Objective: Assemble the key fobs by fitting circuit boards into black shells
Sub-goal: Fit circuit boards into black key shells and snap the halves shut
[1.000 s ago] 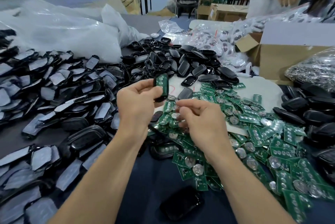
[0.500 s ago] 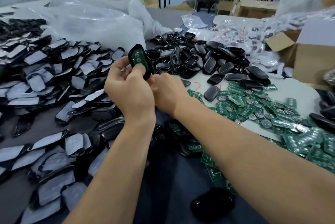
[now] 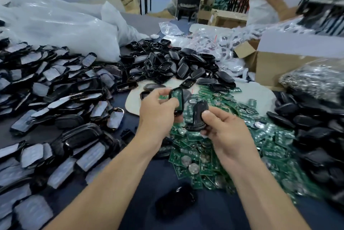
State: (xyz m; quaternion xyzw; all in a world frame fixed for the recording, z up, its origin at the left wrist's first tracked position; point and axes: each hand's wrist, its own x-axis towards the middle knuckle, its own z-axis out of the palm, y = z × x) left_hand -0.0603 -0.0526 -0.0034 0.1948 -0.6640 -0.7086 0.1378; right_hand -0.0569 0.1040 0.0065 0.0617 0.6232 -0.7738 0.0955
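Two fob halves held up over the parts pile.
L hand (image 3: pixel 158 116) pinches a black oval plastic shell w/ green circuit board seated inside (image 3: pixel 176 100), board side turned to the camera, prob. for a check; R hand (image 3: pixel 228 134) pinches a glossy black shell half (image 3: pixel 198 116) just beside it (likely the mating cover), over loose green boards (image 3: pixel 214 155) on the surface (image 3: pixel 42 134).

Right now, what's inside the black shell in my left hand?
A green circuit board sits in the black shell. The left hand covers part of it; what lies there cannot be seen.
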